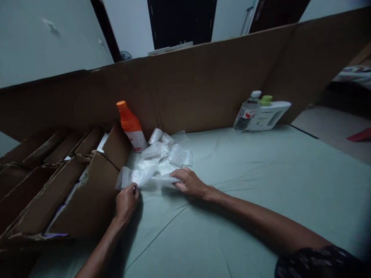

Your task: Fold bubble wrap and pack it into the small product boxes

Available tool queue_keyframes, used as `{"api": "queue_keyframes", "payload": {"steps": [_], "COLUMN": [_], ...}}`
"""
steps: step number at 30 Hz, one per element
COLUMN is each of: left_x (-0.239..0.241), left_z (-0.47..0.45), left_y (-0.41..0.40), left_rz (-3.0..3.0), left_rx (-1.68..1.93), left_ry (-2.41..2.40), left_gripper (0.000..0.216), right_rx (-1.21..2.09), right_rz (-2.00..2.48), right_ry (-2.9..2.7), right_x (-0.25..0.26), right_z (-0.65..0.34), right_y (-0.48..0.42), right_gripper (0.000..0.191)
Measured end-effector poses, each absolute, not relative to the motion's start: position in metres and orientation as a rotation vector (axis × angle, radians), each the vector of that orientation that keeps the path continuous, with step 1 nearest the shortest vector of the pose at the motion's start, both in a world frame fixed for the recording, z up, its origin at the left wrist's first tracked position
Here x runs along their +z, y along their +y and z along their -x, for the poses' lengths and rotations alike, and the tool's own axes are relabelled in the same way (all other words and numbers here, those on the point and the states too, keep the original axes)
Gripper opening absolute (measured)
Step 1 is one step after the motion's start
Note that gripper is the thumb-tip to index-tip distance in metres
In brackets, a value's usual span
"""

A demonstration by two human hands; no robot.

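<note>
Bubble-wrap strip (pixel 164 179) ran between both hands, low over green cloth (pixel 232 216), just on near side of loose bubble-wrap heap (pixel 166 152). Right hand (pixel 189 182) pinched strip's right end between thumb and fingers. Left hand (pixel 126 200) was at left end, fingers curled; couldn't tell from where I stood whether they pinched it. Slotted cardboard box (pixel 89 200) stood left. Orange bottle (pixel 130 123) tilted at heap's far left. Far right, clear plastic bottle (pixel 246 114) leaned beside white jug (pixel 271 116).
</note>
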State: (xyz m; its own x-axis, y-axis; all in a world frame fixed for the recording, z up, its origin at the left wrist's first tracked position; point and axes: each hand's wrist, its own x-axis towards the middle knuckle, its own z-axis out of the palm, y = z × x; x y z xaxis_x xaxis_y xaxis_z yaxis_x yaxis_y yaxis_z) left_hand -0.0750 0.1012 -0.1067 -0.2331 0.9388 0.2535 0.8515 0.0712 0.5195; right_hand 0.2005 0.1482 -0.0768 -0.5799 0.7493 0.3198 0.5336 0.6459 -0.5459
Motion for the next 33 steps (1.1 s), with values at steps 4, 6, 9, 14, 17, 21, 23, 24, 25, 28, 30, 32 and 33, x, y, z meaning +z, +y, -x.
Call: {"api": "queue_keyframes", "payload": {"steps": [4,6,9,14,17,21,23,24,25,28,30,32,33], "left_x": [-0.082,-0.062,-0.032,-0.021,-0.043,-0.077,-0.09,-0.094,-0.097,-0.099,-0.094,-0.088,-0.084], "left_z": [0.068,0.057,0.026,-0.024,-0.03,-0.023,-0.028,-0.035,-0.045,-0.088,-0.12,-0.145,-0.153], "left_y": [0.11,0.127,0.167,0.227,0.224,0.174,0.144,0.13,0.116,0.081,0.056,0.029,0.013], "left_rz": [-1.72,-1.695,-1.73,-1.871,-1.879,-1.781,-1.713,-1.68,-1.647,-1.554,-1.459,-1.329,-1.273], "left_rx": [1.118,1.234,1.343,1.204,1.08,1.036,1.056,1.07,1.082,1.093,1.082,1.097,1.113], "left_ry": [2.11,2.052,1.993,1.86,1.786,1.739,1.691,1.652,1.606,1.451,1.339,1.231,1.193], "left_gripper": [0.024,0.027,0.026,0.03,0.052,0.036,0.028,0.026,0.026,0.033,0.039,0.037,0.032], "right_rx": [0.384,0.25,0.262,0.554,0.589,0.634,0.681,0.714,0.753,0.888,0.969,1.035,1.064], "right_rz": [1.008,1.062,1.184,1.254,1.26,1.247,1.228,1.219,1.21,1.181,1.155,1.125,1.108], "right_ry": [-1.96,-1.845,-1.77,-1.637,-1.459,-1.181,-1.042,-0.969,-0.893,-0.651,-0.496,-0.363,-0.307], "right_x": [-0.039,-0.021,-0.013,-0.045,-0.069,-0.083,-0.082,-0.08,-0.078,-0.071,-0.072,-0.079,-0.085], "right_z": [-0.231,-0.236,-0.231,-0.225,-0.244,-0.28,-0.288,-0.288,-0.285,-0.272,-0.265,-0.261,-0.26], "right_y": [0.173,0.2,0.246,0.295,0.301,0.299,0.299,0.3,0.301,0.306,0.309,0.309,0.306], "right_gripper": [0.023,0.024,0.03,0.05,0.036,0.024,0.018,0.015,0.014,0.015,0.016,0.015,0.015]}}
